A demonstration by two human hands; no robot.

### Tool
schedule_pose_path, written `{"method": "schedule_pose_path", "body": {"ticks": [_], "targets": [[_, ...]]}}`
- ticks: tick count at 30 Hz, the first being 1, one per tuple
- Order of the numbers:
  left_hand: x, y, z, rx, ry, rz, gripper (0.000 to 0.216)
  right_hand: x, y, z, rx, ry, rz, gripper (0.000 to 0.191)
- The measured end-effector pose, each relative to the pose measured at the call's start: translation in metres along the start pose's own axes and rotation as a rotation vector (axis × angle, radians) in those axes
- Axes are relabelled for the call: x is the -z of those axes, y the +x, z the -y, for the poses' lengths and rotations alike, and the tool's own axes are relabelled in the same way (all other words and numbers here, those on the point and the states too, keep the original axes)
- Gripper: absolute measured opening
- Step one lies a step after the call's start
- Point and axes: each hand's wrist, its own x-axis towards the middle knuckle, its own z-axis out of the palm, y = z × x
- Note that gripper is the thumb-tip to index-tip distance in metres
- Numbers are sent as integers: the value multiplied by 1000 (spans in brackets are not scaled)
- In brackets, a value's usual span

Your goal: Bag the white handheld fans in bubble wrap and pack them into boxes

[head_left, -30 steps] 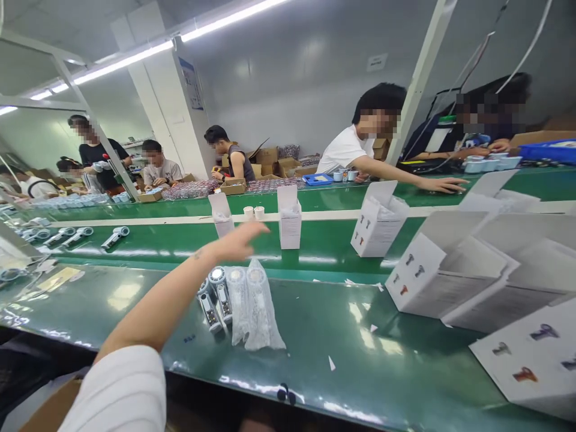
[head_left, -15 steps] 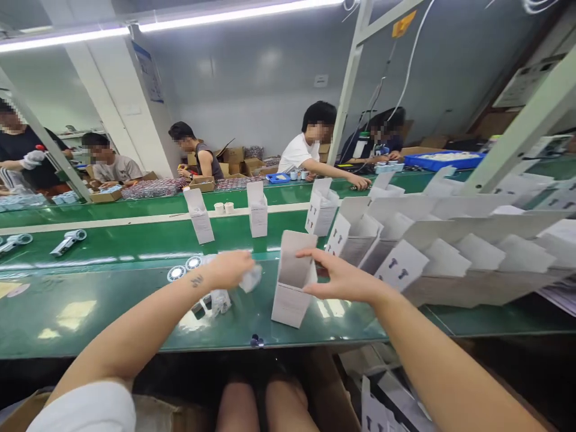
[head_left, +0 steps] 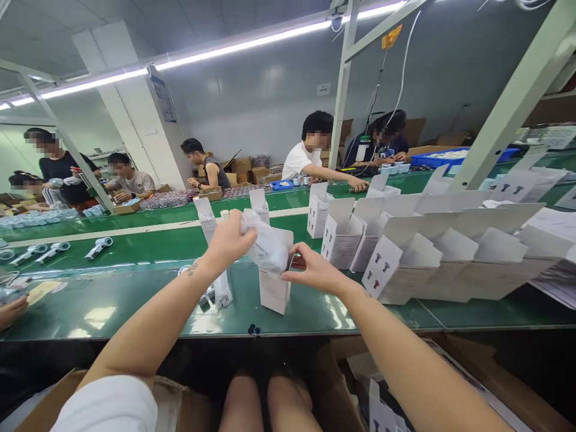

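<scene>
My left hand [head_left: 231, 237] is closed on the top of a clear plastic bag [head_left: 269, 247] with something whitish inside. The bag slants down over the mouth of an open white carton [head_left: 274, 293], hiding most of its opening. My right hand [head_left: 310, 267] pinches the right upper edge of that carton, which stands upright on the green bench. Whether the bag's lower end is inside the carton, I cannot tell. Beneath my left forearm lies another plastic-wrapped piece [head_left: 222, 290], beside silver parts that my wrist partly covers.
Several open white cartons [head_left: 423, 273] stand in rows at the right. More silver handled parts [head_left: 99, 246] lie on the green conveyor [head_left: 144, 240]. A co-worker's hand [head_left: 13, 311] shows at the left edge. Other people sit across the line. A cardboard box [head_left: 337, 384] is below the bench.
My left hand has risen and moved toward the carton, bringing the bag over its mouth. My right hand has closed on the carton's edge. The view has shifted slightly.
</scene>
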Motion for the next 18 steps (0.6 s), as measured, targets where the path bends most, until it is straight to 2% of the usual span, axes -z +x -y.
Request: {"method": "schedule_pose_path", "body": {"ticks": [3,7,13,18], "targets": [[-12,2,-14,-42,314,61,15,-4,-1,-2,20,-76,-22,50],[-26,9,-31,-170,514,94,15,-11,-3,-8,81,-65,-47,50],[-45,-6,-40,-234,614,-113,19,-21,-5,-20,108,27,-177,45],[-53,-14,-38,-301,624,-146,20,-21,6,-18,92,24,-180,48]]}}
